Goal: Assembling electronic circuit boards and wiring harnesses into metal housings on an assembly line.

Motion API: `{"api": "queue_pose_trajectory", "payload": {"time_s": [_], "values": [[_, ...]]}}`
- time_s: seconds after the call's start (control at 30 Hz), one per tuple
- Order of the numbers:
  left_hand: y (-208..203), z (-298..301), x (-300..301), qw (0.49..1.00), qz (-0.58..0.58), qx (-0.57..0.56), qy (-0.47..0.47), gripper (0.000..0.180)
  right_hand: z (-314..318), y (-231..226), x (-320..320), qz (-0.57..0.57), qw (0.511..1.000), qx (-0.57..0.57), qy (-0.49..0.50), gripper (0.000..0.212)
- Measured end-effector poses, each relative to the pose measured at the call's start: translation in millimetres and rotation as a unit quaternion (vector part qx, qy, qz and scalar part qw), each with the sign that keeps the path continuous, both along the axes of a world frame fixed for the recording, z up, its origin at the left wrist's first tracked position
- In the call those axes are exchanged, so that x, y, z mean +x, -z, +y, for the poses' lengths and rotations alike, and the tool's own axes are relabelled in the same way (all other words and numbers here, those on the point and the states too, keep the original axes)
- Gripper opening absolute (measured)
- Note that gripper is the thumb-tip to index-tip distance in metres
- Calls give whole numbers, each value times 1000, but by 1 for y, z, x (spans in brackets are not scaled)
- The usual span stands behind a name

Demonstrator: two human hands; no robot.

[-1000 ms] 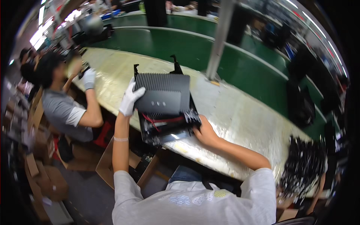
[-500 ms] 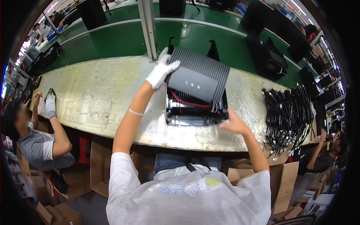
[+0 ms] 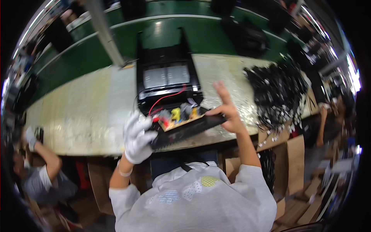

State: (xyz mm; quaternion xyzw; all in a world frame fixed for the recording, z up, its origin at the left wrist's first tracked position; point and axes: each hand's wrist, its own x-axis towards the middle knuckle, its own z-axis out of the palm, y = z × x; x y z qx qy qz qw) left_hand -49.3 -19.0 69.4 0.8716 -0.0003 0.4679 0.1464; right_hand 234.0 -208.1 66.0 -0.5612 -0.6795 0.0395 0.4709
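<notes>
A black ribbed cover [image 3: 189,132] is tilted up at the table's front edge, its inner side facing away from me. On that inner side a circuit board [image 3: 181,123] carries yellow, red and grey parts. My gloved left hand [image 3: 138,139] grips the cover's left end, its fingers smeared by motion. At the right end my bare right hand [image 3: 230,114] holds the cover by thumb and palm, with other fingers stretched upward. Just beyond stands an open black housing [image 3: 195,83] with two silver-grey blocks [image 3: 166,76] inside. A red wire [image 3: 164,99] runs from the housing to the board.
A heap of black cables [image 3: 276,98] with white ends lies on the table's right. A metal post [image 3: 104,34] rises behind the housing's left. Beyond is a green conveyor [image 3: 208,42] with black units. Co-workers sit at both sides; cardboard boxes [image 3: 295,164] stand below.
The cover has been lifted off the housing, turned over and brought toward me, exposing the board and the housing's inside. My right hand has come onto its right end. The view has shifted.
</notes>
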Motion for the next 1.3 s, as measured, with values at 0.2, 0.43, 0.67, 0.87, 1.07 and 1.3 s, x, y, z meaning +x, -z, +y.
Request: {"api": "queue_pose_trajectory", "payload": {"time_s": [0.2,0.43,0.67,0.87,1.07,1.3], "values": [[90,-28,-43,948,288,-62,-122,50,-69,11,33,-178,924,-136,310,57],[57,-22,-56,905,354,-237,-2,68,-180,-6,148,-299,579,-264,711,43],[70,7,-46,858,297,-375,-187,41,-158,-25,153,-247,691,-121,668,36],[85,4,15,940,189,-268,-90,42,-179,-55,157,-355,659,52,660,33],[61,-30,12,918,41,-373,-130,45,-139,-109,119,-310,716,152,607,26],[33,-29,19,978,132,-113,-113,53,-63,-132,19,-219,835,151,482,25]]}}
